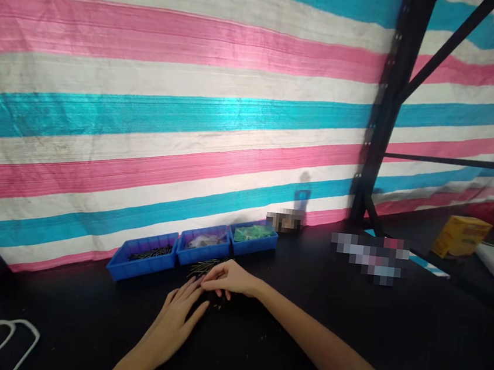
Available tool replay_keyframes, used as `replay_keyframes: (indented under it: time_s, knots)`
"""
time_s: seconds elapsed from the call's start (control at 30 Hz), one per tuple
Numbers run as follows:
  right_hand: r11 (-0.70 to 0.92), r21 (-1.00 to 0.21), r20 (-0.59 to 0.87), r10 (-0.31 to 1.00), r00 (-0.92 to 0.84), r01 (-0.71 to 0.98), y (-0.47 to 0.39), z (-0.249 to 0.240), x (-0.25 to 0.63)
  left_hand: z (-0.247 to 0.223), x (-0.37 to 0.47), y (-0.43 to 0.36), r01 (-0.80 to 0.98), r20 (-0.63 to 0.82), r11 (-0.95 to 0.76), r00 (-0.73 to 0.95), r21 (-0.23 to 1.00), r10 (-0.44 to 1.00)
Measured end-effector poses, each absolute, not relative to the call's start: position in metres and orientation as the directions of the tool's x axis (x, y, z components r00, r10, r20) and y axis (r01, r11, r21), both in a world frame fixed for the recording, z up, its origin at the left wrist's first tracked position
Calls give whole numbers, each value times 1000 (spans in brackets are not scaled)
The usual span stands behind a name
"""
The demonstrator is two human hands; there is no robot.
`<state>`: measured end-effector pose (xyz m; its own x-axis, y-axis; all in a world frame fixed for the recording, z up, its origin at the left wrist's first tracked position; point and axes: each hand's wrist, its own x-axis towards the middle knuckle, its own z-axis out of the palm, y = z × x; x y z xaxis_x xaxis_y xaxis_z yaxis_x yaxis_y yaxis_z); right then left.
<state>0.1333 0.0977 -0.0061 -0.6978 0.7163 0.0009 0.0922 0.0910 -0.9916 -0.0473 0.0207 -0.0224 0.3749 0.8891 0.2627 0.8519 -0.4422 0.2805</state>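
My left hand lies palm down on the black table, its fingers stretched forward and the thumb apart. Close to its fingertips, my right hand is bent down with thumb and forefinger pinched together. Whatever is in that pinch is too small to make out. Just beyond both hands is a loose pile of thin, dark and brassy rod-like pieces. A few tiny pale bits lie under the right hand.
Along the striped sheet stand a blue bin with thin dark pieces, another with clear plastic and a third with green packets. At right are a black post and a yellow box. A white cable lies left.
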Motion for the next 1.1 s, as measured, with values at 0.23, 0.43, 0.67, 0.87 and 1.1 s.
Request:
replay_keyframes:
  time_s: [0.23,0.43,0.67,0.87,1.1]
  knots:
    - [73,-994,-4,730,-683,84,99,-7,132,-24,-47,21,874,252,-426,369,233,895]
    - [77,-995,12,735,-678,66,99,-7,133,-25,-49,21,872,247,-437,384,219,890]
    - [83,-995,28,733,-680,48,100,-9,132,-24,-49,21,861,332,-470,393,193,857]
    - [84,-996,47,733,-678,22,101,-11,131,-19,-46,19,859,365,-472,382,200,849]
    - [94,-995,56,730,-681,20,99,-9,132,-25,-48,20,875,309,-446,379,189,873]
